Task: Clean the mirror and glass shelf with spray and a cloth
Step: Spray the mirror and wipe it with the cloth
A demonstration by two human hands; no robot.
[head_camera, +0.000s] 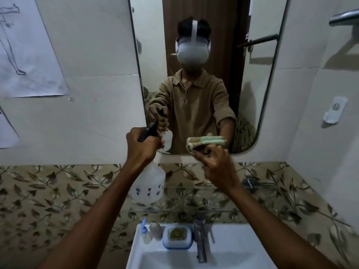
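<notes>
Before the mirror (209, 61), above the white sink (229, 255), you are raising both bare arms toward the glass. Your left hand (140, 147) is wrapping tightly around the neck of the spray bottle (148, 183), fingers curled closed over its black trigger head, whose nozzle is pointing up at the mirror's lower left part; the translucent body with small blue flower prints is hanging below your fist, in front of the leaf-patterned tiles (58, 191). Your right hand (215, 164) is pinching a folded cloth (206, 142) of beige and pale green between thumb and fingertips, the remaining fingers loosely bent, and you are holding it just at the mirror's bottom edge; whether it is touching the glass cannot be told. Under your forearms the glass shelf (194, 200) is spanning the tiled band, with a metal tap (200, 235) and a soap dish (177, 237) sitting on the sink rim.
</notes>
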